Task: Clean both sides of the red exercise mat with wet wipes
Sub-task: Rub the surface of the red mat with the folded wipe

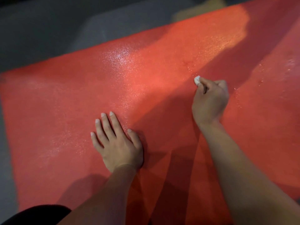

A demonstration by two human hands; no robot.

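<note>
The red exercise mat (pixel 146 88) lies flat on the grey floor (pixel 48 30) and fills most of what you see. Its far edge runs along the floor at the top, and its left edge shows near your left side. The top of the mat shines in patches, most of all in the middle — that looks like wet from wiping, though I am only guessing. Small drops sit on the mat near your right hand.

Your left hand (pixel 116 143) lies flat on the mat with its fingers straight and a little spread. It holds nothing; it just presses down, and I think it keeps the mat from sliding.

Your right hand (pixel 211 98) is curled tight around a small white wad, the wet wipe (pixel 196 80). Only a bit of the wipe pokes out at your fingertips, and it touches the mat or sits just above it — I cannot tell which.

So you are in the wiping step on this side of the mat. The other side is face down and cannot be seen. Next, I think you need to rub the wipe over the dull parts on the right and near you. Keep your left hand pressing down, so the mat stays flat.
</note>
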